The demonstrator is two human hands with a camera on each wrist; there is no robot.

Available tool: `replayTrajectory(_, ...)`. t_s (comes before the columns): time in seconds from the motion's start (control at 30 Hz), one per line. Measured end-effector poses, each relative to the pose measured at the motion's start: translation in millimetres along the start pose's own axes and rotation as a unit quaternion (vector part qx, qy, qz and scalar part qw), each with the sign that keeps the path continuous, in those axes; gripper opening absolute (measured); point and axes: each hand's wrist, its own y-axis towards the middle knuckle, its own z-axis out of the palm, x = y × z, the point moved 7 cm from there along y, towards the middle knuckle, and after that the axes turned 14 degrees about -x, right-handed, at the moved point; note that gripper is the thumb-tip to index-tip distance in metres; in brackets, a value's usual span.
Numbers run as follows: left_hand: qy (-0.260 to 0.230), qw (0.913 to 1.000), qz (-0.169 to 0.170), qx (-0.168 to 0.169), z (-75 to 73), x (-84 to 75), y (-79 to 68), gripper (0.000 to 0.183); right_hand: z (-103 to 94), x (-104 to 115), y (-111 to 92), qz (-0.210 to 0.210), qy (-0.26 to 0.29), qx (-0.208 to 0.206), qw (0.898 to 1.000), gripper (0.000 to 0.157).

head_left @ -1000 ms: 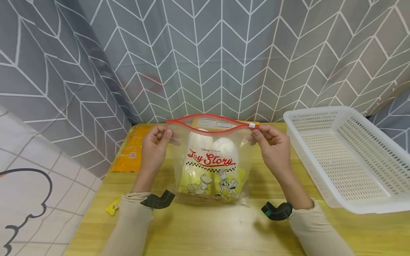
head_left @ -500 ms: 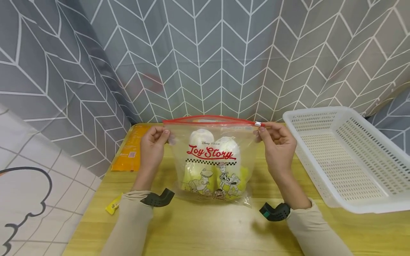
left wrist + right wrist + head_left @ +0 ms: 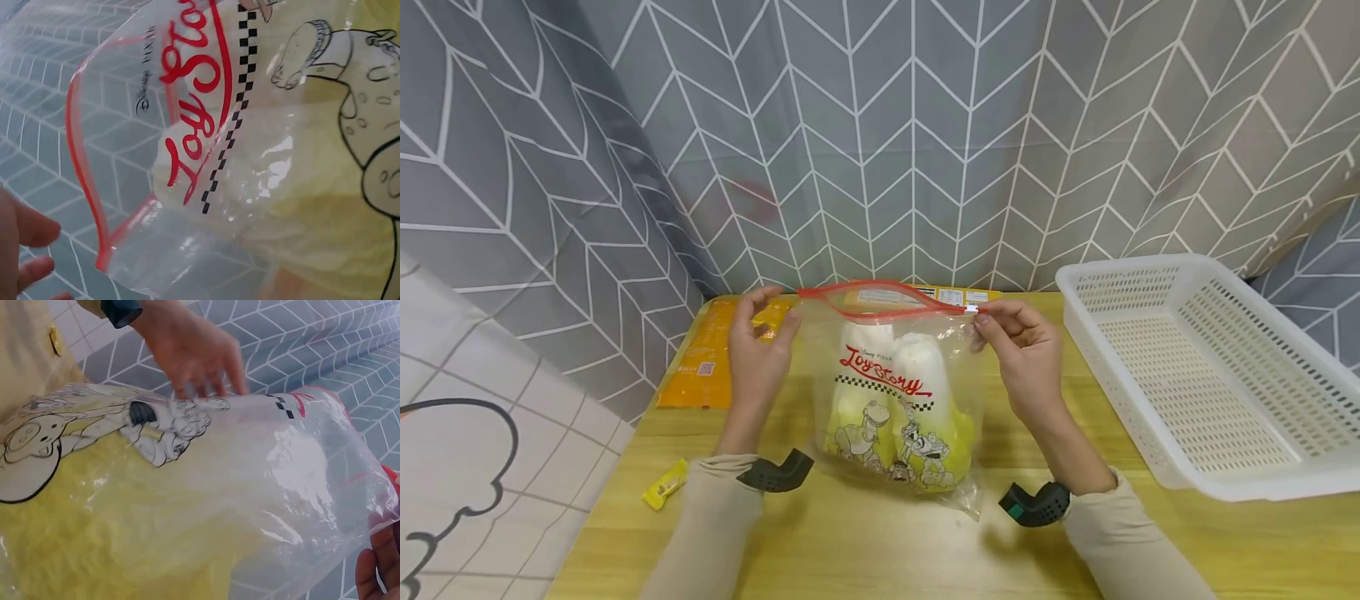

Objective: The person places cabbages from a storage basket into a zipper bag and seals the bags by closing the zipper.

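A clear zip bag [image 3: 868, 392] with a red zip rim and "Toy Story" print stands on the table, holding two rounded white-and-yellow bundles whose kind I cannot tell. Its mouth gapes in the middle. At the top right corner, beside the white slider [image 3: 972, 309], my right hand [image 3: 1026, 350] pinches the bag. My left hand [image 3: 760, 358] is off the bag's left corner, thumb and fingers spread apart. The left wrist view shows a gap between the left fingertips [image 3: 40, 228] and the red rim [image 3: 81, 162]. Only part of the right hand [image 3: 381, 569] enters the right wrist view.
A white slotted plastic basket [image 3: 1187, 358] stands on the right. Orange packaging [image 3: 700, 358] lies at the back left, and a small yellow packet [image 3: 665, 485] near the left edge. A yellow printed package [image 3: 951, 297] is behind the bag, against the grey curtain [image 3: 880, 133].
My left hand has let go of the bag's left corner and its fingers have spread. The right hand has moved slightly left and down with the bag, which now tilts; its mouth has widened again.
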Motion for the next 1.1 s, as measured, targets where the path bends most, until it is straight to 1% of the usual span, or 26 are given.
replayTrajectory(0.07,0.003,0.9983,0.059,-0.001,3.1,-13.1,-4.8,0.036,2.3,-1,-2,0.003,-0.004,0.015,1.0,0.018)
replayTrajectory(0.1,0.004,0.9962,0.087,0.005,6.0,-19.9,-8.1,0.037,3.2,-1,-3,0.004,-0.008,0.021,1.0,0.019)
replayTrajectory(0.17,0.004,0.991,0.131,0.028,14.6,-33.1,-16.5,0.038,4.1,-1,-3,0.004,-0.011,0.029,1.0,0.019)
replayTrajectory(0.23,-0.005,0.9855,0.161,0.052,24.5,-44.2,-25.3,0.038,4.7,-1,-3,0.002,-0.013,0.033,0.999,0.019)
replayTrajectory(0.3,-0.018,0.9793,0.19,0.069,33.1,-55.2,-33.2,0.036,5.4,-1,-4,0.001,-0.02,0.033,0.999,0.02)
replayTrajectory(0.37,-0.031,0.9727,0.217,0.077,40.6,-65.6,-40.0,0.035,6.6,-1,-4,0.003,-0.024,0.038,0.999,0.018)
replayTrajectory(0.43,-0.032,0.9659,0.244,0.081,47.6,-74.6,-46.1,0.033,8.3,-3,-6,0.008,-0.031,0.041,0.999,0.018)
replayTrajectory(0.6,0.009,0.9449,0.315,0.089,67.0,-91.2,-59.9,0.03,15.0,-4,-13,0.019,-0.057,0.062,0.996,0.012)
replayTrajectory(0.7,0.042,0.9295,0.356,0.088,73.1,-96.6,-66.2,0.026,19.4,-4,-17,0.018,-0.077,0.078,0.994,0.005)
replayTrajectory(0.8,0.066,0.918,0.38,0.093,75.0,-98.9,-70.1,0.021,22.8,-2,-20,0.015,-0.095,0.09,0.991,0.008)
replayTrajectory(0.87,0.075,0.915,0.382,0.105,75.6,-99.1,-71.4,0.019,24.1,-1,-21,0.011,-0.11,0.095,0.989,0.009)
replayTrajectory(0.97,0.072,0.9167,0.373,0.125,76.9,-98.4,-72.1,0.018,25.3,1,-22,0.001,-0.121,0.104,0.987,0.008)
replayTrajectory(1.1,0.046,0.9189,0.364,0.145,79.3,-98.3,-72.7,0.014,25.8,3,-23,-0.012,-0.12,0.118,0.986,0.009)
